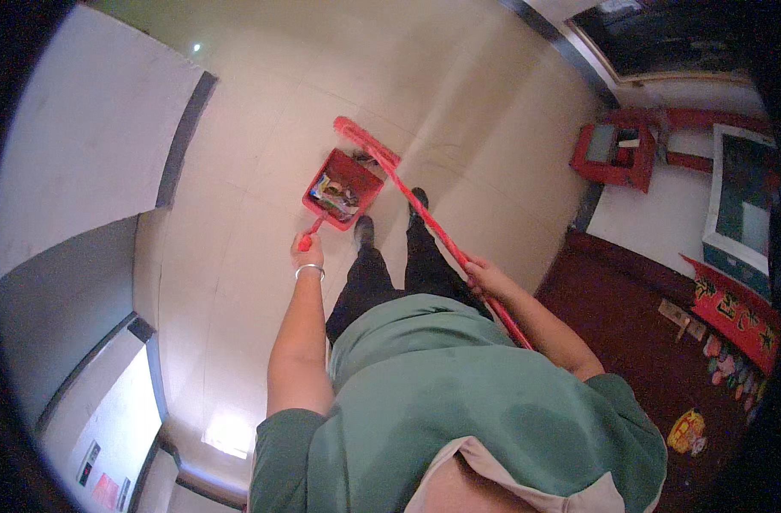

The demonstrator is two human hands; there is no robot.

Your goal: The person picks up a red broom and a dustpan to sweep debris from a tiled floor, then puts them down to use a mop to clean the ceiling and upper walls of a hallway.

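My left hand [307, 249] grips the short handle of a red dustpan [365, 186], which rests on the tiled floor just ahead of my feet. Litter [336, 195], partly plastic wrapping, lies inside the pan. My right hand [486, 277] is closed around the long red handle of a broom [438, 234]. The broom's red head [365, 141] is on the floor beyond the dustpan's front edge, with some dark debris [363, 156] between them.
A white wall corner with a dark baseboard [182, 144] stands on the left. At the right are a red box [615, 151] against the wall and a dark red door [608, 308] with a red banner [736, 308]. A lit doorway [124, 410] shows at the lower left.
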